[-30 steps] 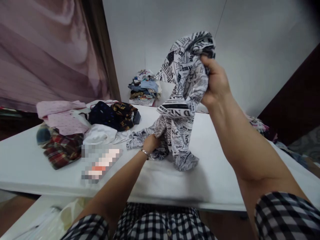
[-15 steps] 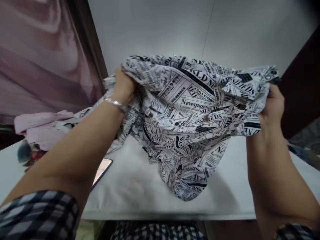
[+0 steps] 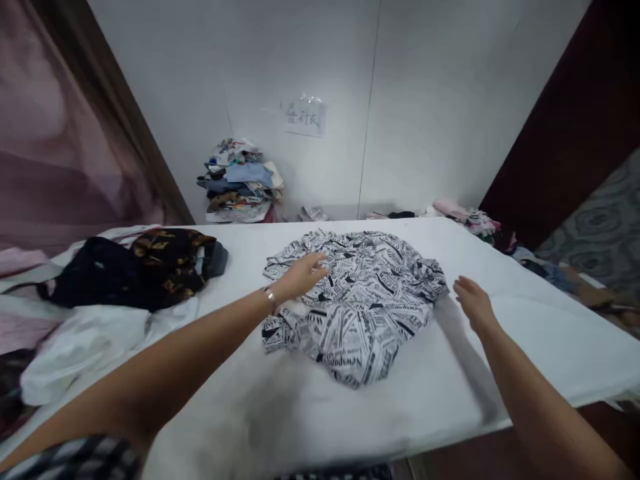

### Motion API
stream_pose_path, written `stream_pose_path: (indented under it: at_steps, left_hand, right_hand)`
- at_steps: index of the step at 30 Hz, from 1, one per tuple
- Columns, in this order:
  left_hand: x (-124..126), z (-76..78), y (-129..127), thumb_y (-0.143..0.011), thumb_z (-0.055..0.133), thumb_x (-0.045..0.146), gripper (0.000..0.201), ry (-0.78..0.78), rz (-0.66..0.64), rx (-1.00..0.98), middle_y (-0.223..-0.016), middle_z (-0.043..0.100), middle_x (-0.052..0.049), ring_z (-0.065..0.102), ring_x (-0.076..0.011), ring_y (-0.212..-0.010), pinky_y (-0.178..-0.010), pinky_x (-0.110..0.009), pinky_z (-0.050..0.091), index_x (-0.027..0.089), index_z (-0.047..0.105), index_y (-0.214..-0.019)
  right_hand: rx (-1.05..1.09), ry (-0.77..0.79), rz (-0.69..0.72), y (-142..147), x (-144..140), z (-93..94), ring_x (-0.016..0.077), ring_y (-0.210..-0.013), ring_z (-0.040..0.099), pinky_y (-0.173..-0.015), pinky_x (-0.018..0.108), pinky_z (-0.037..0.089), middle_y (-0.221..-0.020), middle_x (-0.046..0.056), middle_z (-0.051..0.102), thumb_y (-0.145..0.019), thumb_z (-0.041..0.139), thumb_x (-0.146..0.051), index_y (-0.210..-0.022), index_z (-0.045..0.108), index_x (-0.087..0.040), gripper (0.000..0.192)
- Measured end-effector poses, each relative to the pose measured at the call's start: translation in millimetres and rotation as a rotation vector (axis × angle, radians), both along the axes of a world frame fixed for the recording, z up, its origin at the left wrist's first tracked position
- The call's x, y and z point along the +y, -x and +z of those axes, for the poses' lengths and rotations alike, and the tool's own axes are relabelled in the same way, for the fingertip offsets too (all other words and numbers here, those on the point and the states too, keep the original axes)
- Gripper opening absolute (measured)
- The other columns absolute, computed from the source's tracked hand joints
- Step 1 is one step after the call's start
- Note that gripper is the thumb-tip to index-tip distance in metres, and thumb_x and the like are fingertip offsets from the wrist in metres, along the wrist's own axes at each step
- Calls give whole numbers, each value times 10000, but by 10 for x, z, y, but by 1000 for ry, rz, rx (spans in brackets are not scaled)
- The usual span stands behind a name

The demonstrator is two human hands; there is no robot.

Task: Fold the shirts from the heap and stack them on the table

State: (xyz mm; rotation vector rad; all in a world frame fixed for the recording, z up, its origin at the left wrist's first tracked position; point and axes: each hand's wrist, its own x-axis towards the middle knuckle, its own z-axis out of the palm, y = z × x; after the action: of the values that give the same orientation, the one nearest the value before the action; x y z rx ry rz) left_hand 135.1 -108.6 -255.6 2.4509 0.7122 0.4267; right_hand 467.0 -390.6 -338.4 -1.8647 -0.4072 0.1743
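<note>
White table (image 3: 525,320), grey wall behind, folded stack (image 3: 241,180) far left. Newsprint shirt (image 3: 357,300) crumpled flat mid-table. Left hand (image 3: 300,277) open on its left edge; right hand (image 3: 473,303) open just right, apart. Dark clothes (image 3: 140,267) left.

The shirt (image 3: 357,303) is white with black newspaper print. The bench (image 3: 525,320) is white. At left, a dark garment (image 3: 150,267) bears orange-brown patterning.
</note>
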Motion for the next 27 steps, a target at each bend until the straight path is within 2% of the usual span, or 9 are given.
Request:
stream_pose_path:
  at_steps: [3, 6, 9, 11, 13, 16, 20, 23, 27]
  left_hand:
    - [-59, -384, 626, -886, 493, 484, 428, -58, -12, 79, -1314, 628, -82, 574, -262, -1199, -1043, -409, 441, 235, 641, -1201]
    - [-99, -646, 1099, -857, 537, 508, 451, -50, 17, 173, -1367, 604, -73, 521, -273, -1277, -1108, -428, 383, 264, 626, -1226]
    - [-142, -762, 1329, -769, 649, 512, 549, -95, 35, 270, -1405, 572, -94, 491, -307, -1306, -1110, -448, 371, 271, 605, -1261]
    - [-183, -761, 1350, -802, 607, 465, 413, -149, 56, 308, -1281, 646, -101, 559, -304, -1206, -1024, -430, 432, 260, 654, -1158]
    - [-268, -710, 1283, -875, 488, 415, 277, -132, 103, 314, -1031, 710, -83, 632, -266, -999, -873, -378, 481, 238, 685, -956]
    - [-495, -582, 1068, -906, 426, 408, 308, 89, 72, 179, -785, 680, -32, 617, -195, -764, -706, -304, 471, 214, 632, -785]
    - [-656, -415, 715, -914, 430, 494, 371, 384, -179, -26, -799, 691, -15, 619, -165, -744, -663, -273, 487, 208, 648, -820]
    - [-378, -375, 528, -940, 380, 499, 417, 202, -11, 72, -961, 723, -48, 658, -190, -862, -747, -301, 518, 214, 685, -941]
    - [199, -515, 381, -894, 505, 462, 437, -76, 231, 221, -1330, 614, -135, 563, -275, -1205, -994, -382, 440, 190, 616, -1218]
  right_hand:
    - [-39, 33, 261, 505, -241, -209, 298, -986, 676, -854, 461, 562, -1063, 141, 728, -760, 631, -476, -1090, 689, -162, 459]
    - [-294, 127, 607, 1171, -316, -294, 296, -1251, 557, -1025, 498, 474, -1343, 116, 616, -859, 556, -418, -1253, 646, -229, 446]
    - [-563, 258, 923, 1737, -200, -248, 269, -1456, 303, -1163, 513, 305, -1581, 61, 335, -880, 530, -280, -1465, 446, -290, 591]
    - [-662, 376, 1028, 1988, -22, -164, 271, -1491, 204, -1184, 532, 241, -1621, 56, 229, -852, 526, -193, -1515, 357, -293, 692]
    - [-697, 477, 1080, 2157, 203, -78, 286, -1495, 184, -1180, 547, 225, -1628, 77, 198, -815, 551, -162, -1534, 313, -279, 767]
    - [-683, 516, 1140, 2330, 543, -21, 309, -1440, 319, -1134, 521, 315, -1597, 126, 285, -771, 639, -220, -1542, 285, -251, 848]
    - [-565, 525, 1061, 2431, 777, -67, 309, -1069, 636, -919, 433, 491, -1184, 154, 685, -793, 576, -241, -1207, 654, -165, 428]
    - [-305, 324, 1030, 2355, 636, -58, 284, -878, 678, -805, 398, 528, -897, 92, 734, -824, 477, -286, -911, 728, -207, 277]
    - [-30, -20, 823, 2086, 105, 40, 337, -948, 688, -854, 518, 534, -939, 6, 734, -764, 530, -437, -922, 715, -395, 247]
